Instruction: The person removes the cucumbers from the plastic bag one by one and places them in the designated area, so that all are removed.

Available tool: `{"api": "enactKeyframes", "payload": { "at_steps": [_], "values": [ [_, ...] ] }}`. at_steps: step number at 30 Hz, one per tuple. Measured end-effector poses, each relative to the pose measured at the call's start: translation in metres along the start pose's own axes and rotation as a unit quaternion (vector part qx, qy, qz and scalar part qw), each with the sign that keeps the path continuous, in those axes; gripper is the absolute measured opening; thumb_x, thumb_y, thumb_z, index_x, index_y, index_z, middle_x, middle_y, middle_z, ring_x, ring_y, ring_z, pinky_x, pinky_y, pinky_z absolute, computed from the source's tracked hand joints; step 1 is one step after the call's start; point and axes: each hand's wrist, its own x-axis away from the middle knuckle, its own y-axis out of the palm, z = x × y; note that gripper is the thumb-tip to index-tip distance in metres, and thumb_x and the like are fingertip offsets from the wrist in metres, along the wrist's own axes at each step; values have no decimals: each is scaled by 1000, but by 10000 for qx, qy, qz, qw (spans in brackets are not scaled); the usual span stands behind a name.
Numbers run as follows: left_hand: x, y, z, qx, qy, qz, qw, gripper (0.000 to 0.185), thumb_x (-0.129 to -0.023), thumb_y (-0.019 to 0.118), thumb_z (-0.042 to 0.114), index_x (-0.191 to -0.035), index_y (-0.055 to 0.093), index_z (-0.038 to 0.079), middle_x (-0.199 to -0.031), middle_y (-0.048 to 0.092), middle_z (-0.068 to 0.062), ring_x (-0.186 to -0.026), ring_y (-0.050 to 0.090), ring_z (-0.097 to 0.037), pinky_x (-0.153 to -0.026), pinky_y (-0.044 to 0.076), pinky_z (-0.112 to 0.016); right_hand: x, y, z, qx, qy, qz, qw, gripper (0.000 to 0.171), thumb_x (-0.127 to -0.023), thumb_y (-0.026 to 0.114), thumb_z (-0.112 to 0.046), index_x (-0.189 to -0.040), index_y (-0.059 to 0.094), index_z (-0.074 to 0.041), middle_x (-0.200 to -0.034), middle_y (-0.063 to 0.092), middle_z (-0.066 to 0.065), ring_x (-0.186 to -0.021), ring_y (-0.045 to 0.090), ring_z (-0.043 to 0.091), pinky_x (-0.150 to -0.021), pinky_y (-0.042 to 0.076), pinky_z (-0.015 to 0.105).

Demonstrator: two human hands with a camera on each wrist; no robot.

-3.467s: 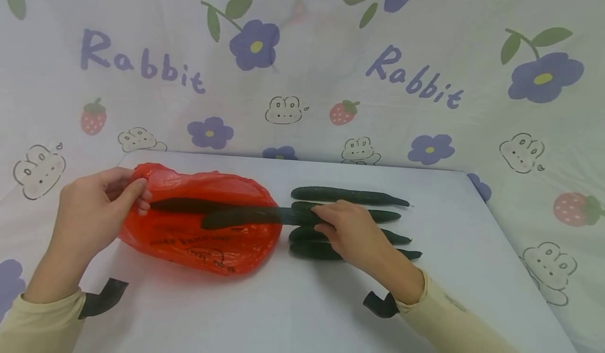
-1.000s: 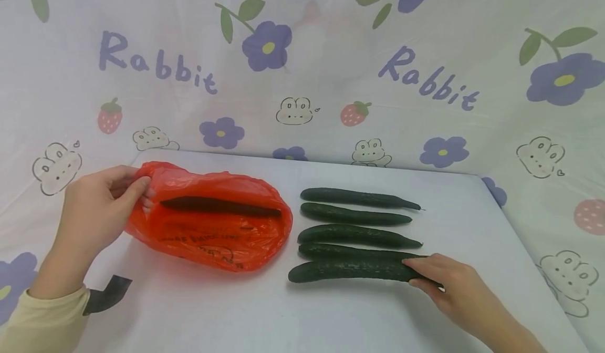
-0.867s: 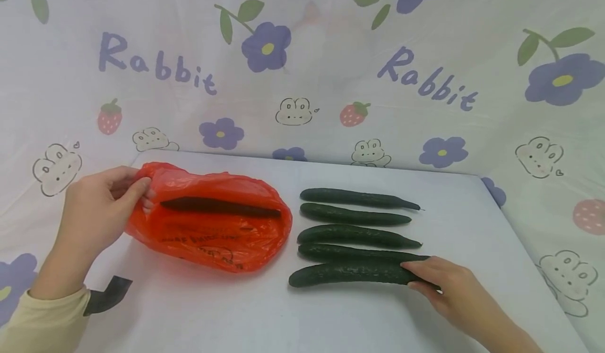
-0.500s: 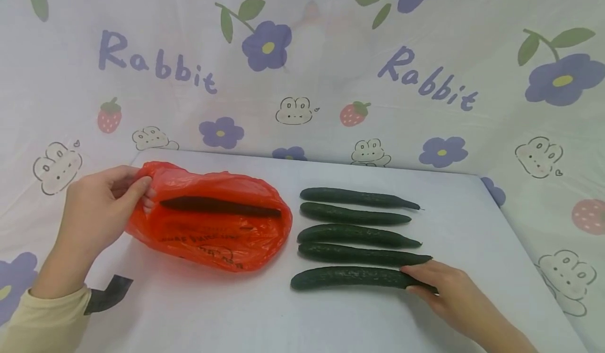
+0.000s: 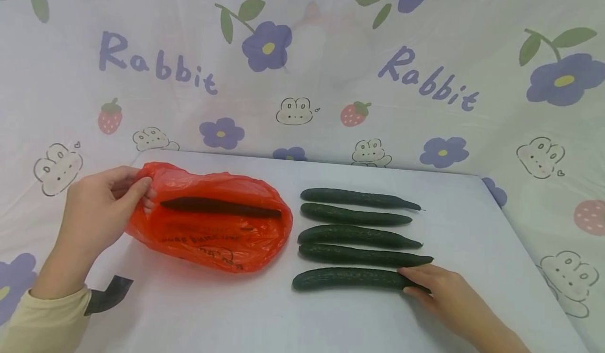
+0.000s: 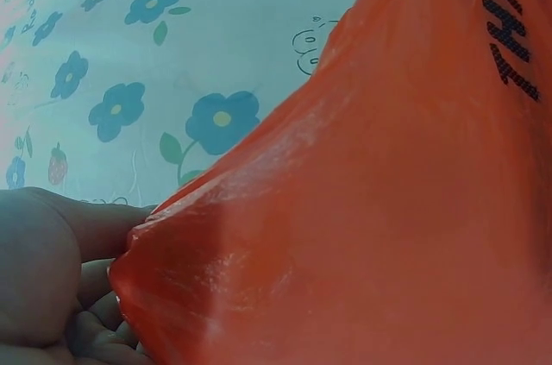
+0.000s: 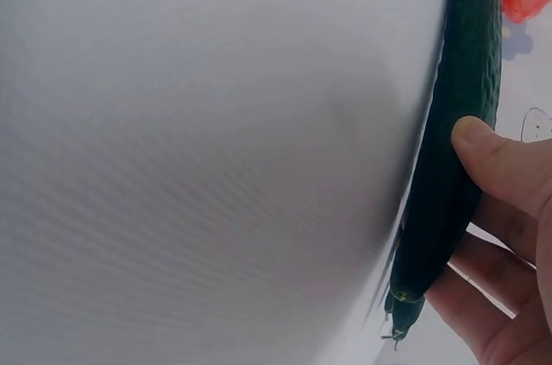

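An orange-red plastic bag lies on its side on the white table, mouth to the right. My left hand grips its bunched left end; the left wrist view shows the bag filling the frame beside my fingers. One dark cucumber lies inside the bag. Right of the bag, several cucumbers lie in a parallel row. My right hand pinches the right end of the nearest cucumber, which rests on the table. In the right wrist view my thumb lies on that cucumber, with fingers under it.
A printed cloth with flowers, rabbits and strawberries hangs behind the table and drapes its sides. The table's right edge runs close to the cucumber row. A black strap shows at my left wrist.
My right hand drew a cucumber out of the bag and laid it as the nearest of the row, then shifted it slightly nearer and apart from its neighbour. My left hand stayed put.
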Motion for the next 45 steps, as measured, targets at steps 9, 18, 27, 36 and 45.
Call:
{"api": "enactKeyframes", "payload": {
  "at_steps": [9,18,27,36,45],
  "values": [
    [-1,1,-1,56,-38,-34,10000,23,-100,66,26,-108,74,6,-82,73,-4,-70,68,-2,-72,43,-8,2,0,0,66,-69,99,9999,42,-73,90,-11,-113,76,-13,-104,73,-8,-94,70,12,-80,56,30],
    [-2,2,-2,89,-16,-31,10000,22,-101,66,28,-106,74,8,-81,73,-2,-69,68,-2,-71,44,-9,1,-2,-3,104,90,-44,9999,40,-75,90,-14,-112,75,-13,-103,73,-5,-93,71,14,-79,58,37],
    [-2,3,1,70,-37,-2,10000,22,-101,65,30,-106,74,11,-80,72,0,-71,69,-6,-71,43,-9,-22,-23,-8,-75,46,693,9976,43,-78,88,-20,-118,73,-18,-108,72,-10,-96,69,10,-80,54,26],
    [-1,6,4,155,-34,-22,9999,22,-101,63,31,-106,73,11,-79,72,0,-69,70,-9,-70,43,-4,-84,-43,-20,-593,-482,1082,9912,44,-83,83,-16,-125,70,-14,-118,70,-5,-105,67,13,-78,55,26],
    [-2,8,5,97,-23,-23,9999,22,-101,65,30,-106,73,10,-79,72,0,-68,70,-8,-72,41,-4,-149,-30,-49,-839,-865,873,9889,40,-89,81,-20,-126,70,-13,-119,71,1,-111,66,16,-91,55,37]
  ]
}}
